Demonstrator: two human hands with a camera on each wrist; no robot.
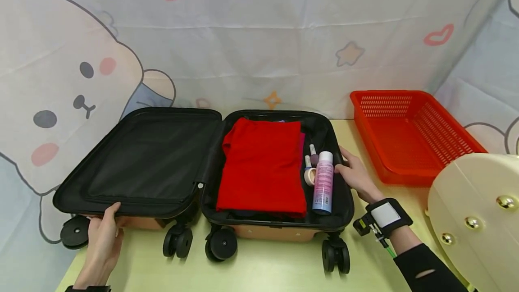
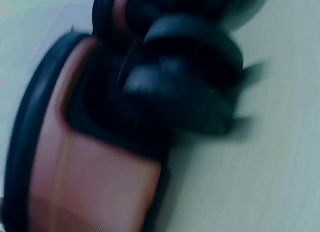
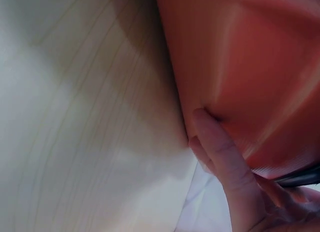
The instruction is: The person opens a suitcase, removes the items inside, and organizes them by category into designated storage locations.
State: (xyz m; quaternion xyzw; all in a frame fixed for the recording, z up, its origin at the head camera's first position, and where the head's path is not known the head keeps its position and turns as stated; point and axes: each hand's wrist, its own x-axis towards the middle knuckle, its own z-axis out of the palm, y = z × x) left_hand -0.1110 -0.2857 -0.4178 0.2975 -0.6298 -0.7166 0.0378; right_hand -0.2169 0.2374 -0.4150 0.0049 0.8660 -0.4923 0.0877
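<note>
A suitcase with copper-brown sides lies opened flat on the table. My left hand (image 1: 103, 242) grips the near edge of its black-lined left half (image 1: 150, 157), thumb on top and fingers beneath. At the right half's outer side, my right hand (image 1: 358, 177) holds the rim, thumb over the edge and fingers against the copper-brown shell (image 3: 270, 76). That half carries a folded red garment (image 1: 263, 166). Beside it are a pink-and-blue spray can (image 1: 323, 184), a small cream ring-shaped roll (image 1: 310, 176) and two little white-capped bottles, one being a purplish bottle (image 1: 314, 157).
A red plastic basket (image 1: 417, 170) sits at the back right. In front of it, a cream rounded object (image 1: 466, 211) with gold studs fills the right edge. Black wheels (image 1: 220, 244) stick out from the suitcase's near side. A printed cloth backdrop (image 1: 243, 48) hangs behind.
</note>
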